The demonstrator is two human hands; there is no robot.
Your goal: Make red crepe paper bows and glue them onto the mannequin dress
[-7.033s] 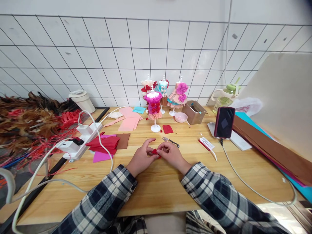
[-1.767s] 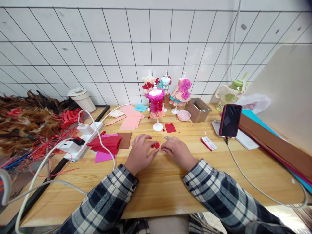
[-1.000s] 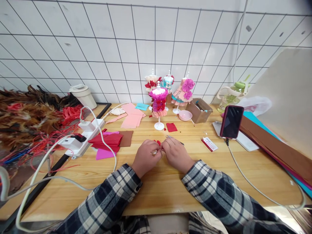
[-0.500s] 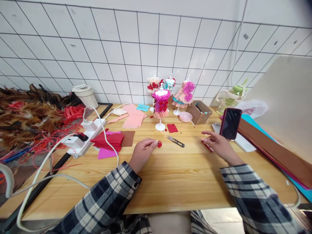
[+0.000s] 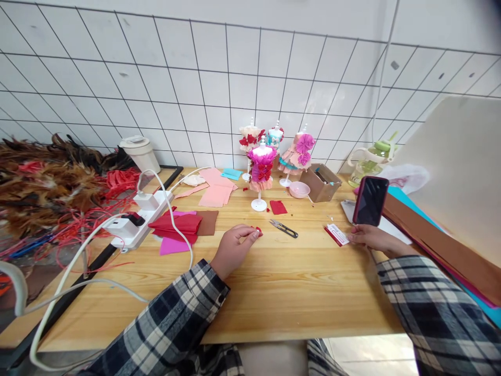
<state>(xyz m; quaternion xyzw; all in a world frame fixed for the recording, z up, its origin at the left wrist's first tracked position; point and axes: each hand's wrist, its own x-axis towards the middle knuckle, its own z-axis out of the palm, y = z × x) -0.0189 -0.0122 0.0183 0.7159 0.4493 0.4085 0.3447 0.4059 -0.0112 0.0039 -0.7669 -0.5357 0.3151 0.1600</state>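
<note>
Between the thumb and fingers of my left hand is a small red piece. My right hand is closed at the right end of a red-and-white packet on the table; anything in its fingertips is too small to make out. Black thread snips lie between my hands, with a red square just behind them. A small dress form with a magenta and red dress stands upright on a white base, in front of several other dressed forms.
Left are a power strip with cables, folded red sheets, pink sheets and feathers. A pink bowl, cardboard box, propped phone, green-lidded bottle and brown sheets stand or lie right.
My right hand has moved right, off the red-and-white packet, which now shows more fully. My left hand still pinches the red piece, with its fingers slightly turned. The view has shifted a little.
</note>
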